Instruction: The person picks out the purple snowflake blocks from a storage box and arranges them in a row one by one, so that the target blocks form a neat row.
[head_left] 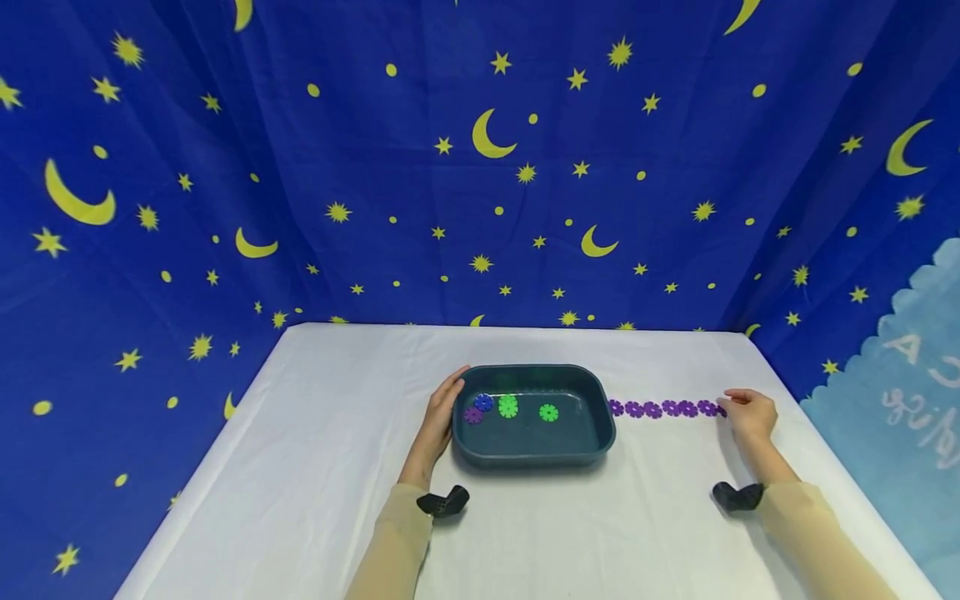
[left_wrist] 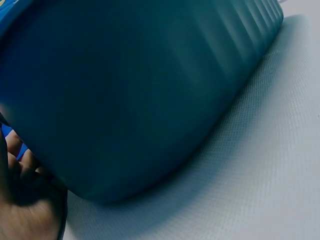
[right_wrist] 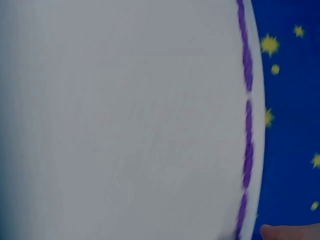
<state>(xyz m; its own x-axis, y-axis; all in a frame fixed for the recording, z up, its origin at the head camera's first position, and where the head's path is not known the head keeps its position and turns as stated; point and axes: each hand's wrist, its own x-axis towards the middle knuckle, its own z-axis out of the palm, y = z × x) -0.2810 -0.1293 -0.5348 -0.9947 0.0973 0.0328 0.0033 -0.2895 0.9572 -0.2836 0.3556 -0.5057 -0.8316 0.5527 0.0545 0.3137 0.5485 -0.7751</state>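
Note:
A dark teal plastic tub (head_left: pixel 532 460) stands on the table. My left hand (head_left: pixel 435 425) holds its left side, with fingers at the far left corner; in the left wrist view the tub's wall (left_wrist: pixel 135 100) hides part of that hand (left_wrist: pixel 30 210). Inside lie two green snowflake-shaped discs, a blue one (head_left: pixel 483 402) and a purple one (head_left: pixel 473 415). A row of purple snowflake discs (head_left: pixel 653 409) runs rightward from the tub, seen edge-on in the right wrist view (right_wrist: pixel 248 160). At its right end my right hand (head_left: pixel 752 414) pinches the last purple disc, mostly hidden by the fingertips.
A white cloth (head_left: pixel 315 467) covers the table. Behind and at the sides hangs a blue curtain (head_left: pixel 420 183) with yellow moons and stars. A light blue panel with white lettering (head_left: pixel 918 375) is at the right. Each wrist wears a black camera.

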